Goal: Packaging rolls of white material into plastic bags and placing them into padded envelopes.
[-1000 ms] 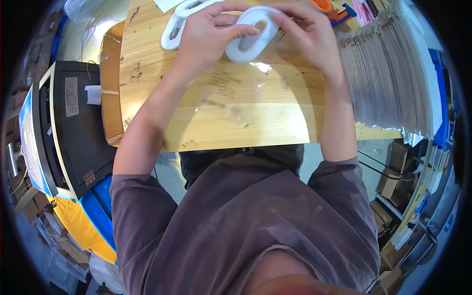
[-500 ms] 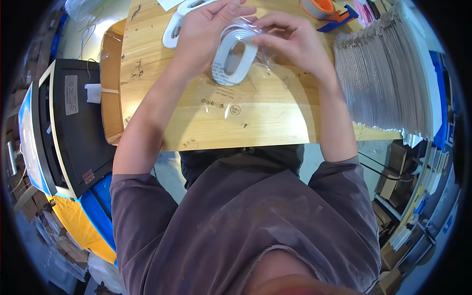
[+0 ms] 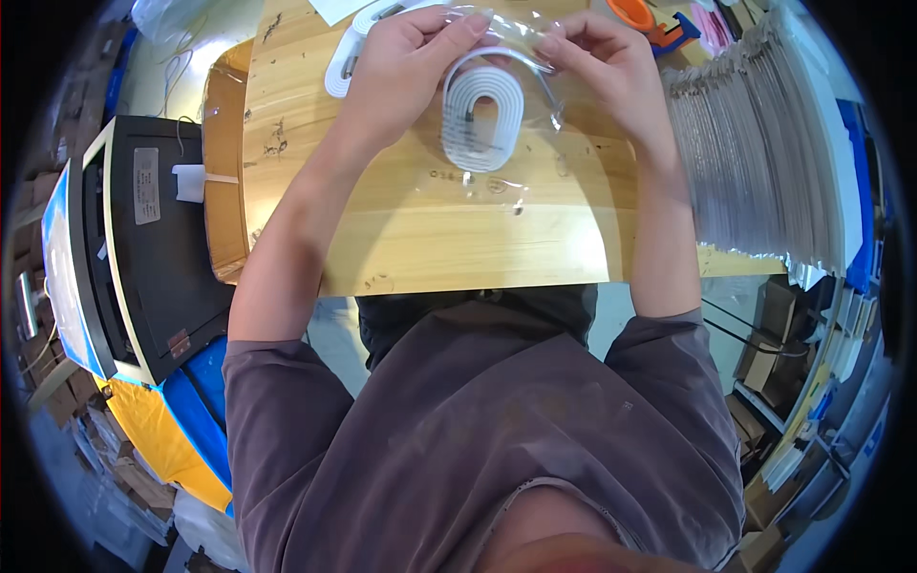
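Note:
A flat white cable point(image 3: 455, 110), wound into an oval coil, lies inside a clear plastic bag point(image 3: 506, 31) over the wooden table. My left hand point(image 3: 406, 72) pinches the bag's upper edge between thumb and fingers. On the other side, my right hand point(image 3: 611, 69) grips the same edge with its thumb and fingertips. The clear film is stretched between the two hands, above the coil. Faint printed marks show on the bag's lower part. Another coiled white cable point(image 3: 338, 69) rests behind my left hand, which partly covers it.
A tall row of packed grey-white sleeves point(image 3: 764, 153) stands on the right of the table point(image 3: 458, 253). An orange tape roll and blue dispenser point(image 3: 680, 34) sit behind my right hand. At left are a cardboard box point(image 3: 224, 172) and a black-backed device point(image 3: 153, 258).
My right hand has moved right and my hands are farther apart, pulling the bag's upper edge out between them. The coiled cable has shifted slightly right and sits more upright.

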A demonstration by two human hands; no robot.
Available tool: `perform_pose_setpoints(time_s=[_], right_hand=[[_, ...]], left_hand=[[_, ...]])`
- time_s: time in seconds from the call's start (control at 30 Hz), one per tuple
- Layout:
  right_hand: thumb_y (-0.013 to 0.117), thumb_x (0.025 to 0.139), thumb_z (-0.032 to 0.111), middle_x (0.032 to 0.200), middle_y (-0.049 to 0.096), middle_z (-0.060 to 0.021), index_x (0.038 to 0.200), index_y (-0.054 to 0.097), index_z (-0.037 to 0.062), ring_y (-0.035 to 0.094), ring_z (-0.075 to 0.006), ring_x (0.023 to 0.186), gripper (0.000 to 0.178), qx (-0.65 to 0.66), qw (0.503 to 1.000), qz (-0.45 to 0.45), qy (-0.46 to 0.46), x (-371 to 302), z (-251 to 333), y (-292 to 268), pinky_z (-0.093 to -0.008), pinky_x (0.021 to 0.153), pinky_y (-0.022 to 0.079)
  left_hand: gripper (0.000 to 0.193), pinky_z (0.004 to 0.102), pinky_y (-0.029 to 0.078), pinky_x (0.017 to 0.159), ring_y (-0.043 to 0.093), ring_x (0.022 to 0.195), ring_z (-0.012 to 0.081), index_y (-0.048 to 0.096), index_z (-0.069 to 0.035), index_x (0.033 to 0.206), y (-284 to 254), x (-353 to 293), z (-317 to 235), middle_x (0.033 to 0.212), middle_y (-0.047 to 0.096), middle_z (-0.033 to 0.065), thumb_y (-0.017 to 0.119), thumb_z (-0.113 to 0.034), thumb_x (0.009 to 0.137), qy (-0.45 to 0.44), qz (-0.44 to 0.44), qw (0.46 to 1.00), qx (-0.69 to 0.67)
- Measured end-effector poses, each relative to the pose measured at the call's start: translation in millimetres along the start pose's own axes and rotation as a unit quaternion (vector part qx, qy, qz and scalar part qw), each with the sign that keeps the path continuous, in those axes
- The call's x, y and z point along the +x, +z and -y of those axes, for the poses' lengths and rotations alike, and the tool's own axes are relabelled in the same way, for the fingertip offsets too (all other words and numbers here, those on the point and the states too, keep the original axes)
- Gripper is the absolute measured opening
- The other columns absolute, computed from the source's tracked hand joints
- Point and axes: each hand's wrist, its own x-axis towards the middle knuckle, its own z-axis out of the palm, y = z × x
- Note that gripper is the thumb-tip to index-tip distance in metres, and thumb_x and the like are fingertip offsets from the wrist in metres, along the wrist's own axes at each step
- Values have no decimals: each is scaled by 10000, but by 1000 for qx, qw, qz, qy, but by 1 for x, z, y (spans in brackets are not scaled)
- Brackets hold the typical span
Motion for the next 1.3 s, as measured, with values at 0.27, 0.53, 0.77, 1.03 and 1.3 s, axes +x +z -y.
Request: perform_pose_setpoints(time_s=[0.27,0.53,0.77,1.03,1.3], right_hand=[[682,961,65,850,686,-44,987,697,-6,593,-103,731,78,90,996,-14,-24,1,-6,-6,-201,708,482],[658,974,83,870,686,-45,989,696,-5,589,-99,753,98,190,977,87,-49,-1,-10,-9,-204,734,480],[696,948,72,756,657,-6,940,719,-20,542,-41,681,95,69,995,37,-59,-4,-8,8,-177,604,436],[683,960,87,737,642,0,952,719,-23,497,-19,620,115,34,998,25,-53,-7,-9,16,-149,529,371],[599,1031,147,758,670,-40,991,686,-25,509,-44,563,196,277,929,239,56,6,-20,-30,-159,489,375]], left_hand=[[163,211,562,659,715,829,144,646,-11,1052,-7,2,0,978,754,121,646,-168,1008,86,-30,996,-16],[136,211,559,678,707,858,152,648,-7,1040,-14,2,2,992,743,123,671,-131,987,89,-9,994,-58],[149,180,505,639,629,715,86,693,-17,1040,-4,-1,15,865,720,52,720,-122,938,154,36,985,69],[125,188,503,647,610,701,71,703,-25,990,-7,2,24,855,717,39,732,-134,935,176,47,983,25],[205,259,522,704,641,745,155,710,-22,1080,-45,27,15,878,728,62,710,-177,946,266,-111,903,318]])
